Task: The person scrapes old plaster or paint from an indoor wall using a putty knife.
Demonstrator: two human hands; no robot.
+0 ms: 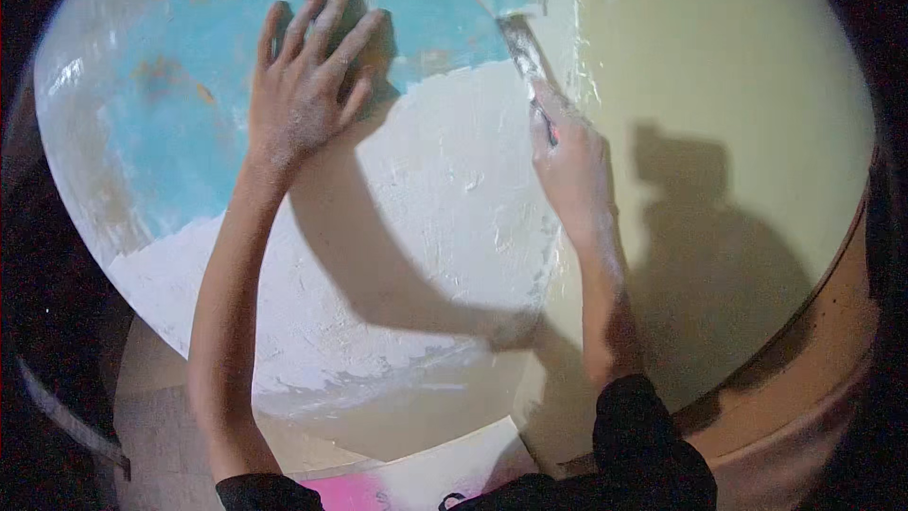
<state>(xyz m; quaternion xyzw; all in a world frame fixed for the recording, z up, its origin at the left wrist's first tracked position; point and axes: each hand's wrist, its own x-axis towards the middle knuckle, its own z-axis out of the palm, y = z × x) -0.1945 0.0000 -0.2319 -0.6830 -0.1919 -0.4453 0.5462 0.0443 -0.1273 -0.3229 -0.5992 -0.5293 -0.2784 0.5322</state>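
Observation:
Fingers spread, my left hand (305,85) is raised over the blue part of a painted surface (191,156), holding nothing; whether the palm touches it I cannot tell. My right hand (574,163) is closed around the handle of a flat metal scraper or putty knife (523,50). The blade lies at the right side of the blue area, by its border with the pale green part. White plaster-like paste (440,177), rough and ridged, covers the surface below the blue. Part of the tool's handle is hidden by my fingers.
A pale green stretch (709,71) fills the right side, with my shadow on it. Below the white paste is a pink and white sheet or board (440,468). A brown ledge or floor strip (773,383) curves along the lower right.

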